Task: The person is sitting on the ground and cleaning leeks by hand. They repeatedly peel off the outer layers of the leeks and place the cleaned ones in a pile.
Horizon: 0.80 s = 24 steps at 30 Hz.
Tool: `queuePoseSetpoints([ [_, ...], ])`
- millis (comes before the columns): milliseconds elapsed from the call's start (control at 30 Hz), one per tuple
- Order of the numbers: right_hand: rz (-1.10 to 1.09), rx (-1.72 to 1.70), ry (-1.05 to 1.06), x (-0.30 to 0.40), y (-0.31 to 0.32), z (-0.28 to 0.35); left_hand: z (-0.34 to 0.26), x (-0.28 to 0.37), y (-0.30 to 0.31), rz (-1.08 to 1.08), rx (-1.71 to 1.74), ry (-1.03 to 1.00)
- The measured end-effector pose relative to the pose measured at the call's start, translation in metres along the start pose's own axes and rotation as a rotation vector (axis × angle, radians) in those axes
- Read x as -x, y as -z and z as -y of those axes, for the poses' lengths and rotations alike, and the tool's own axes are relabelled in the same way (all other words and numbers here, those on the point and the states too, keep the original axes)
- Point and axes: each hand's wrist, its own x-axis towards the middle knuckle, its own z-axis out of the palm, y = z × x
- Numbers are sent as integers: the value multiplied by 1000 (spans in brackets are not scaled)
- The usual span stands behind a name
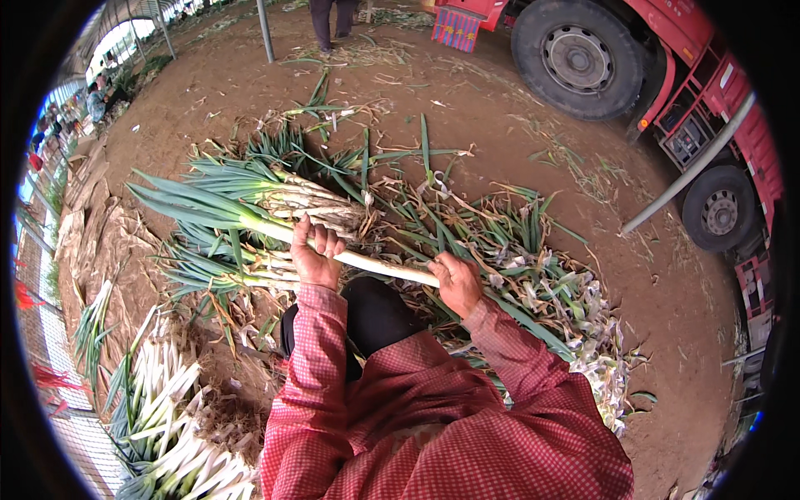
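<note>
My left hand [315,253] is closed around the white shaft of a large green onion stalk [384,267], whose green leaves fan out to the upper left. At the stalk's lower right end, my right hand [458,282] grips it, and a long green leaf trails down from beside that hand. Behind and below the held stalk lie bundles of green onions [312,200] with soil on their white parts. A pile of cleaner, whiter green onions with brown roots [165,387] lies at the lower left.
A heap of stripped leaves and skins [519,250] spreads over the dirt ground to the right. A red truck [678,31] with large wheels stands at the upper right, near a slanted metal pole [690,165]. A person's legs [333,22] show at the top; other people sit far left.
</note>
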Motion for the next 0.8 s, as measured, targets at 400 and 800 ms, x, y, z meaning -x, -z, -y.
queuePoseSetpoints([
  [400,228,-405,-70,3,3,-1,0,3,-5,99,0,28],
  [800,391,-575,-386,-5,-2,-1,1,13,-15,254,-39,40],
])
